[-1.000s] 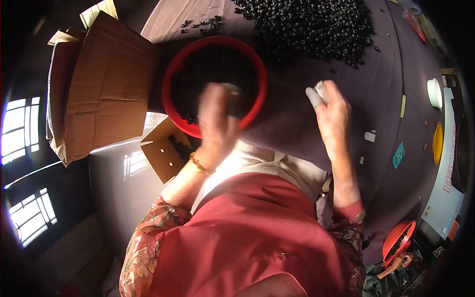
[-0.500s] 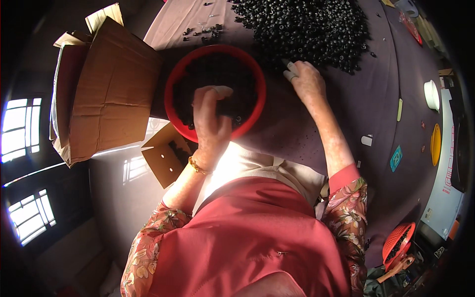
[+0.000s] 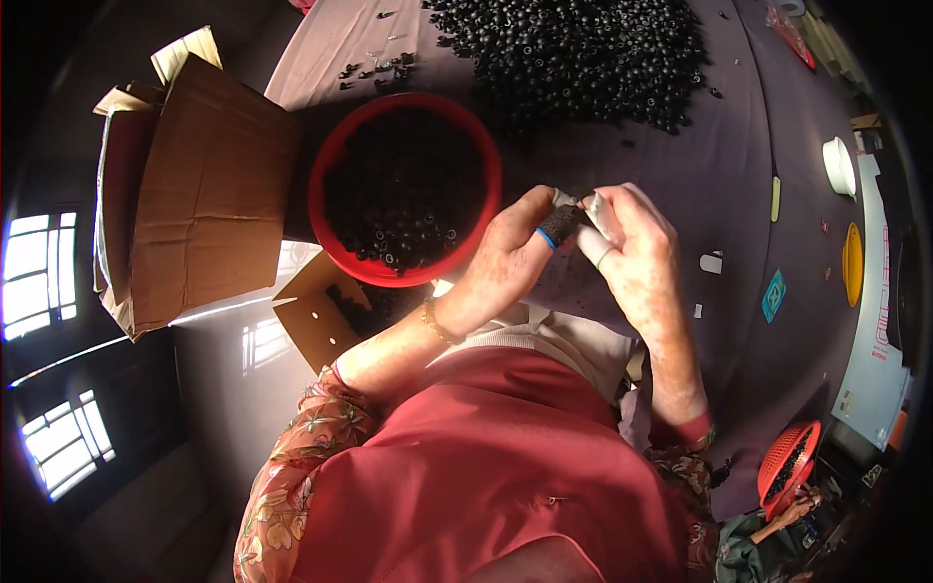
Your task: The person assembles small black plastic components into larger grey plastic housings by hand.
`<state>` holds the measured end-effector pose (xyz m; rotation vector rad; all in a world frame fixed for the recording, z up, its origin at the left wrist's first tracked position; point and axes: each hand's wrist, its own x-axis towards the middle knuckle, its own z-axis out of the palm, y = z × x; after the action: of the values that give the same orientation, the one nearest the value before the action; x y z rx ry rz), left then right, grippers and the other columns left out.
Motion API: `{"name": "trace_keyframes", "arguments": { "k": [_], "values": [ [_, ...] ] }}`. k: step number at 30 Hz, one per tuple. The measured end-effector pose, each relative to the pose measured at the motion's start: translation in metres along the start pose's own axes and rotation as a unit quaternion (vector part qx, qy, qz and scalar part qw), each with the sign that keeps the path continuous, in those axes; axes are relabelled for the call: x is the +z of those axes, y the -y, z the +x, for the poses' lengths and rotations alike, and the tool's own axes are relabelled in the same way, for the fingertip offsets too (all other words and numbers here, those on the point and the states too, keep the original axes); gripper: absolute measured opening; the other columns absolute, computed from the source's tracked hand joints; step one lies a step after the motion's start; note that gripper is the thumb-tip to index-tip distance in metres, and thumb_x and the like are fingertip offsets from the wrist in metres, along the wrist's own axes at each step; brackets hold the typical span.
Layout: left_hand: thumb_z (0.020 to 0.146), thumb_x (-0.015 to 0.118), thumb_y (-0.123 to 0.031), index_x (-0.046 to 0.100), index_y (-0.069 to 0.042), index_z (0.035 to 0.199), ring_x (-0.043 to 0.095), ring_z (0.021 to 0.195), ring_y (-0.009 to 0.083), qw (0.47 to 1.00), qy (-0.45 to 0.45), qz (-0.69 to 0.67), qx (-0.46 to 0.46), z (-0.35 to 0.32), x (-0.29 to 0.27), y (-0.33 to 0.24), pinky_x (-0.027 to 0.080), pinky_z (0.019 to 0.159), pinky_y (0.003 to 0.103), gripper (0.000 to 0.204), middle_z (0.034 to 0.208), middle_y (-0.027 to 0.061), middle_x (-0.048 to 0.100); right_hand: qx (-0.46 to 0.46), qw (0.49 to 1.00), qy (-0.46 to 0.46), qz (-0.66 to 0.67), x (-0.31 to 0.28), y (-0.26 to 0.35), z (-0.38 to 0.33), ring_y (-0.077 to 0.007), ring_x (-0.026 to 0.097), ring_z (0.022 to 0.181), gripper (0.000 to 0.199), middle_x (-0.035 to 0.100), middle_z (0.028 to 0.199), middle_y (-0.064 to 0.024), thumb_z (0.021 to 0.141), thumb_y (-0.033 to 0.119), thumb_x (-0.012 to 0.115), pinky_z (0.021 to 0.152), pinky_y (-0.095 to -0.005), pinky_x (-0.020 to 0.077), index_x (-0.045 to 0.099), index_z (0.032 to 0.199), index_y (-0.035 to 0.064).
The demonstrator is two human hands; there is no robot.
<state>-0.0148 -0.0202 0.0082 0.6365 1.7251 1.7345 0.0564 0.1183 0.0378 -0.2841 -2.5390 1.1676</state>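
Observation:
My left hand [image 3: 510,255] and my right hand [image 3: 639,255] meet fingertip to fingertip over the table, to the right of a red basin. Both are closed in a pinch. Whatever lies between them is small and dark, mostly covered by the fingers. White wraps cover several fingertips, and a dark sleeve with a blue edge is on a left finger. The red basin [image 3: 318,228] holds many small black ring-like parts [image 3: 403,233]. Beyond the hands a large heap of similar black parts [image 3: 583,63] spreads over the cloth-covered table [image 3: 719,185].
A tall cardboard box [image 3: 209,204] stands left of the basin, with a smaller open box [image 3: 311,316] below it. Loose parts [image 3: 389,70] lie at the far left. Along the right are a white bowl [image 3: 839,167], yellow dish [image 3: 853,264], blue packet [image 3: 774,297] and red basket [image 3: 785,466].
My left hand has come out of the basin and moved right. My right hand has drawn back from the heap's edge, and the two now meet at their fingertips.

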Motion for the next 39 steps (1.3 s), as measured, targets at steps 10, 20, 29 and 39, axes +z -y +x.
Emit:
{"name": "trace_keyframes", "arguments": {
  "k": [10, 20, 29, 39],
  "values": [
    [0.094, 0.046, -0.017, 0.053, -0.002, 0.105, 0.052, 0.085, 0.0089, 0.932, 0.031, -0.358, -0.047, -0.009, 0.020, 0.004, 0.042, 0.081, 0.024, 0.020, 0.093, 0.0020, 0.056, 0.030, 0.985, -0.068, 0.157, 0.006, 0.001, -0.022, -0.0125, 0.058, 0.068, 0.015, 0.057, 0.078, -0.0042, 0.079, -0.001, 0.066, 0.060, -0.0251, 0.0464, 0.062, 0.093, -0.0003],
    [0.095, 0.049, -0.024, 0.051, -0.004, 0.117, 0.054, 0.104, 0.0149, 0.899, 0.067, -0.430, -0.044, -0.014, 0.017, 0.014, 0.042, 0.092, 0.031, 0.030, 0.110, 0.0052, 0.057, -0.012, 0.989, -0.100, 0.111, 0.009, 0.008, -0.028, -0.0104, 0.055, 0.064, 0.023, 0.053, 0.073, -0.0037, 0.078, -0.002, 0.067, 0.056, -0.0242, 0.0446, 0.064, 0.101, 0.0005],
    [0.086, 0.061, -0.038, 0.047, -0.005, 0.120, 0.053, 0.104, 0.0158, 0.896, 0.075, -0.437, -0.031, -0.013, 0.021, 0.011, 0.041, 0.094, 0.034, 0.049, 0.109, 0.0050, 0.055, 0.002, 0.984, -0.122, 0.128, 0.014, 0.004, -0.029, -0.0079, 0.048, 0.057, 0.024, 0.052, 0.068, -0.0011, 0.075, 0.001, 0.071, 0.056, -0.0227, 0.0439, 0.065, 0.098, 0.0027],
    [0.094, 0.050, -0.029, 0.053, -0.007, 0.091, 0.047, 0.073, 0.0119, 0.819, 0.144, -0.554, -0.024, -0.004, 0.020, 0.016, 0.042, 0.074, 0.029, 0.022, 0.080, 0.0013, 0.051, 0.070, 0.984, -0.030, 0.161, -0.014, 0.018, -0.023, -0.0119, 0.063, 0.065, 0.010, 0.065, 0.071, -0.0066, 0.091, 0.008, 0.054, 0.061, -0.0234, 0.0487, 0.057, 0.094, -0.0010]
  ]
}}
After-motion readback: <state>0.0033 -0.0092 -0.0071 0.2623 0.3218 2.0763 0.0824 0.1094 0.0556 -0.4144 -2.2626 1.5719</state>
